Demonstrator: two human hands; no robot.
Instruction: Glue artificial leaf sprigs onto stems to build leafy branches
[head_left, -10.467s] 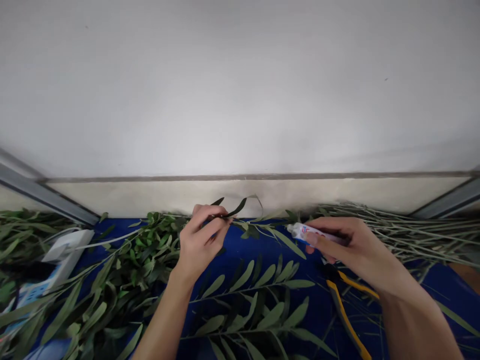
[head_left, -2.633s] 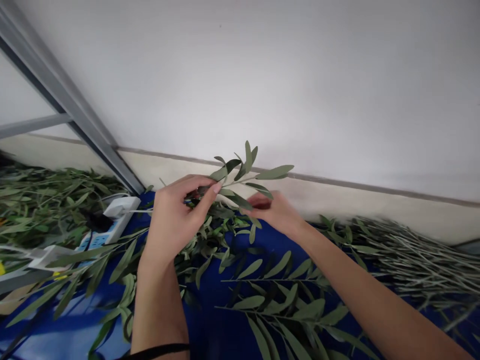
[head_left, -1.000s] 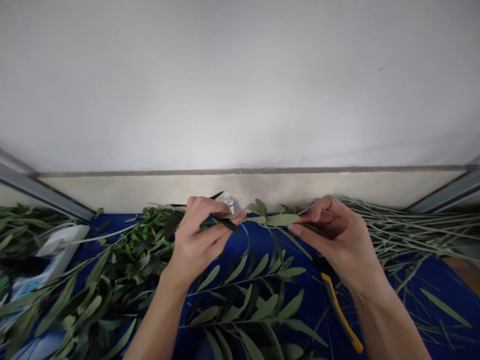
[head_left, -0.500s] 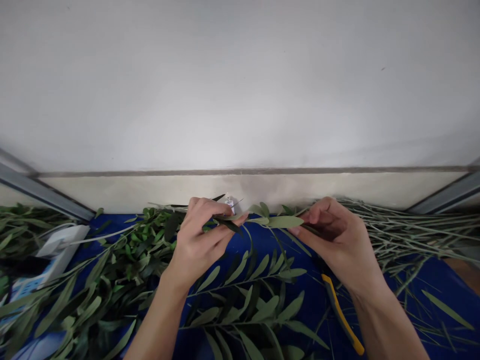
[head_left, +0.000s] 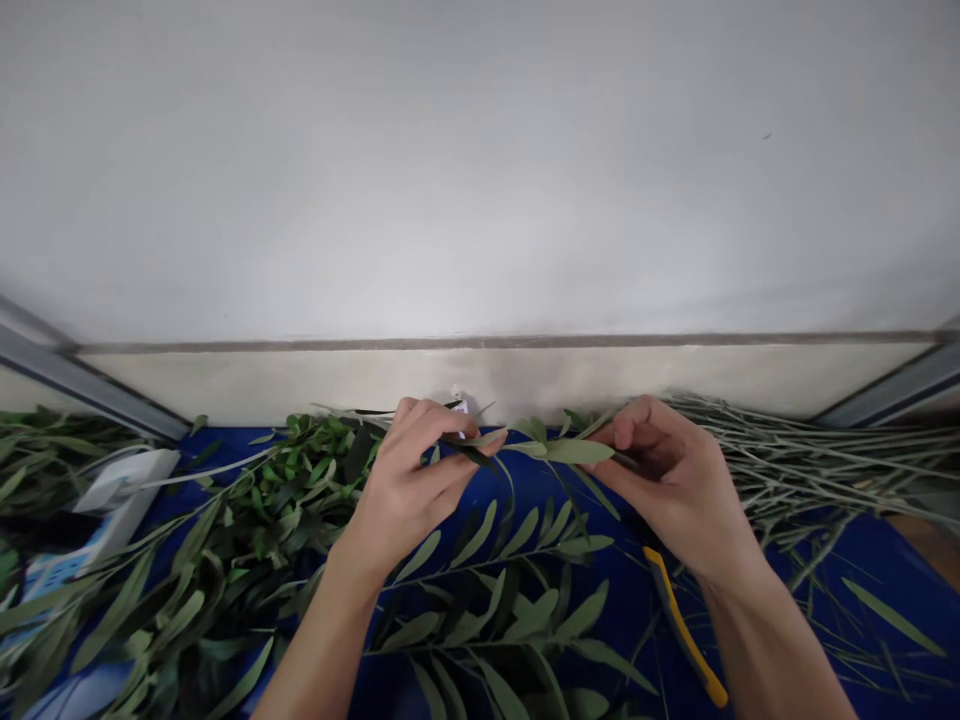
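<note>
left hand (head_left: 409,485) and right hand (head_left: 667,480) pinching opposite ends of a leafy sprig (head_left: 551,450) – above a blue desk (head_left: 885,560) strewn with green branches (head_left: 495,600).

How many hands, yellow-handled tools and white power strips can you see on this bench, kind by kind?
Hands: 2, left hand and right hand, both pinching one leafy sprig.
Yellow-handled tool: 1.
White power strip: 1.
Total: 4.

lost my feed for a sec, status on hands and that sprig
Left hand and right hand both pinch one leafy sprig, held above the blue mat. Yellow-handled pliers lie under the right wrist. Nothing between the hands.
</note>
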